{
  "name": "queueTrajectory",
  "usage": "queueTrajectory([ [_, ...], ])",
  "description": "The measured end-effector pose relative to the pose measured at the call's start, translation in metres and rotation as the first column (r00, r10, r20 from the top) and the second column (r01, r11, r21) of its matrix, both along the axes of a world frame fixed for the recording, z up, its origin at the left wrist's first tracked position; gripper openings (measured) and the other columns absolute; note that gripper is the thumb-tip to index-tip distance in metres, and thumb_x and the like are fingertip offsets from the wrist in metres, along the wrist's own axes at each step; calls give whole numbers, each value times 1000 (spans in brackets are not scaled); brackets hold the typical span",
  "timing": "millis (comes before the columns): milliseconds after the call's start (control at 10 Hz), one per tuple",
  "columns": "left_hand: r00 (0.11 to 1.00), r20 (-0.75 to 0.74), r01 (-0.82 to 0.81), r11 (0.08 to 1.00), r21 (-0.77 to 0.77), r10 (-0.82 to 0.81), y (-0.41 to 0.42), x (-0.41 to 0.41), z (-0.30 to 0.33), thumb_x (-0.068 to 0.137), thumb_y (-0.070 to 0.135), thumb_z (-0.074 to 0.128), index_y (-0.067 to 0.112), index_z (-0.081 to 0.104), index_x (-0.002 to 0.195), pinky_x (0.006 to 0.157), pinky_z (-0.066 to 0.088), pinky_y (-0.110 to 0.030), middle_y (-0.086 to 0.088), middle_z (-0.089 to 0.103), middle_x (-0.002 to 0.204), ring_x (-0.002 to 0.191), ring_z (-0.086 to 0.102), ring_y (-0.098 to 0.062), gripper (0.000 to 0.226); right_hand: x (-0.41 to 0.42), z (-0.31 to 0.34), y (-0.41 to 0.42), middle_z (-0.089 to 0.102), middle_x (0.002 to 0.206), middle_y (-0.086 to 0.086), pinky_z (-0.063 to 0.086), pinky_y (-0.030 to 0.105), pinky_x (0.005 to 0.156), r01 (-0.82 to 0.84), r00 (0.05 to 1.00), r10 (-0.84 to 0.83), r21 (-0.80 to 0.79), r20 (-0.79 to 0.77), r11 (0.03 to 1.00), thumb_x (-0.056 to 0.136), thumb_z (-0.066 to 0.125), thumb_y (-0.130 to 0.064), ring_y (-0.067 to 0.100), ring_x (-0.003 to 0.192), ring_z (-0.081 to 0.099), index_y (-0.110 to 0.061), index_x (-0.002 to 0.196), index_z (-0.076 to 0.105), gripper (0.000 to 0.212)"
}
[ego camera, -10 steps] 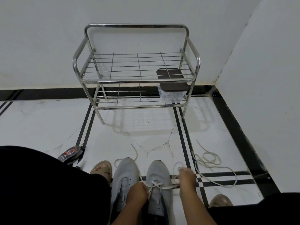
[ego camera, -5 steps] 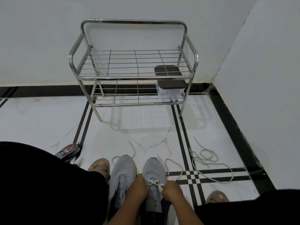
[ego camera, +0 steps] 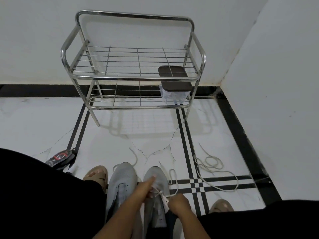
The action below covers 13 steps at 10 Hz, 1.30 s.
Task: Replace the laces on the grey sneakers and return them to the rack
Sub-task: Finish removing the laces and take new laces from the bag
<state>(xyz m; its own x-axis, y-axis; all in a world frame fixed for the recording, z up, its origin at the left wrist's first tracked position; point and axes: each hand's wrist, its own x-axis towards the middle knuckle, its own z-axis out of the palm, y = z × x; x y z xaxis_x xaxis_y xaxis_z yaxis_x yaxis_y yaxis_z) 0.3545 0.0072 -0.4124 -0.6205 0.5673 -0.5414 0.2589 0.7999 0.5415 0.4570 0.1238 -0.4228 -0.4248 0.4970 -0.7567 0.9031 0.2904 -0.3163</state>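
Since earlier frame: right hand drawn back beside right grey mesh sneaker, pinching white lace; left hand now reaches forward, finger extended on toe, other fingers clamped at lace crossing, likely bracing while lace tightens. Left grey mesh sneaker just beside, eyelets bare. Spare cream lace coiled on floor right of sneakers. Steel wire rack well beyond sneakers, against wall.

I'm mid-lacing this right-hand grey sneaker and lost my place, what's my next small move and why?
Probably draw the lace end in your right hand snug through its eyelet while your left hand steadies the right sneaker: only the lowest crossings look laced, and slack lace loops on the floor beside it.
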Motion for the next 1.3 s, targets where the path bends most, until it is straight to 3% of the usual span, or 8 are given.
queueTrajectory([
  [300,889,-373,203,959,-198,-265,0,14,-15,92,32,48,21,65,109,84,41,-30,-1,50,116,109,48,-20,27,-3,-5,-3,66,99,13,43,21,70,-126,992,126,11,-21,992,88,51,-13,21,90,60,-4,103,66,24],
  [400,950,-23,-307,946,103,311,10,11,0,95,23,49,14,64,101,81,46,-35,-7,56,108,97,55,-23,19,-1,-3,-1,67,111,15,43,20,72,-122,992,122,16,-31,992,89,50,-14,26,103,63,-1,107,66,27],
  [600,-181,874,-984,-84,-160,451,-7,-21,6,94,19,38,13,40,65,65,48,-35,-6,46,55,52,43,-21,29,-11,4,4,69,110,12,48,23,73,-90,991,87,-25,-106,996,90,54,-14,24,102,65,-5,108,71,26],
  [800,1000,-10,10,991,-136,-11,4,-14,1,91,30,52,18,46,97,67,46,-27,-4,63,91,78,59,-18,14,-2,0,-3,67,97,9,42,20,72,-128,991,126,-25,-50,992,88,53,-16,25,105,64,-11,90,69,17],
  [1000,946,-223,172,947,-271,-236,-2,25,-14,97,33,46,23,66,108,88,46,-31,-2,56,124,107,61,-20,26,-5,2,-8,68,107,14,43,23,73,-192,980,194,46,-38,980,87,52,-18,27,101,64,-5,103,68,26],
  [1100,769,178,-635,765,107,614,-1,9,-1,96,21,47,15,63,88,74,53,-34,-12,62,100,82,61,-26,19,-2,2,-5,65,94,12,46,23,73,-176,983,178,37,-39,984,86,51,-13,21,87,60,-8,95,68,20],
  [1200,-219,787,-945,-327,-23,577,-12,-43,16,98,14,29,13,54,103,60,50,-29,-8,49,74,59,49,-16,25,0,1,1,62,85,7,40,20,67,-121,991,122,31,-49,992,87,49,-12,17,82,54,-2,99,67,24],
  [1300,-11,645,-998,-48,39,764,-21,-71,24,100,22,35,17,42,108,54,43,-23,-10,50,74,53,52,-17,12,-3,-1,2,59,82,7,43,23,67,-131,991,132,31,-37,991,88,48,-10,18,81,52,-6,78,60,17],
])
